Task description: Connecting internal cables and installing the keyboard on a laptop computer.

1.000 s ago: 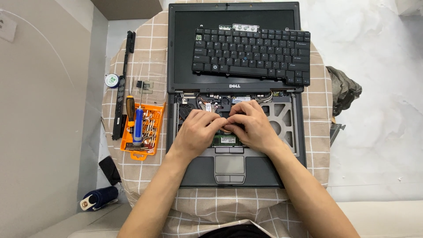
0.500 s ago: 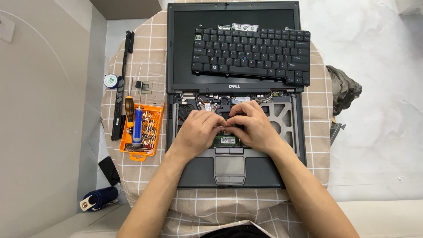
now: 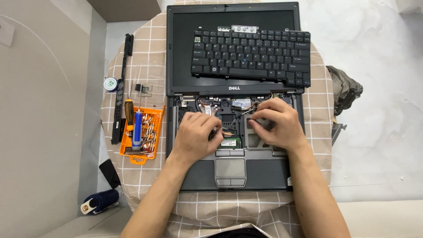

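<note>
A dark grey laptop (image 3: 198, 176) lies open on a checked cloth with its inner bay exposed. Its detached black keyboard (image 3: 251, 57) rests on the screen. My left hand (image 3: 196, 134) is curled over the left part of the bay, its fingertips down among the parts near a green memory board (image 3: 230, 143). My right hand (image 3: 275, 123) lies over the right part of the bay. Its fingertips pinch a thin dark wire (image 3: 241, 115) that runs left toward the middle. What lies under either palm is hidden.
An orange tray (image 3: 155, 132) of screwdriver bits holds an orange-handled (image 3: 128, 112) and a blue-handled screwdriver (image 3: 138, 130). A long black trim strip (image 3: 121, 88), a small round tin (image 3: 110, 83), a black phone-like slab (image 3: 109, 172) and a dark blue roll (image 3: 99, 202) lie left. Dark cloth (image 3: 346, 90) sits right.
Both hands have moved apart from the middle of the bay: the left slid slightly left and down, the right shifted to the right side with the wire at its fingertips.
</note>
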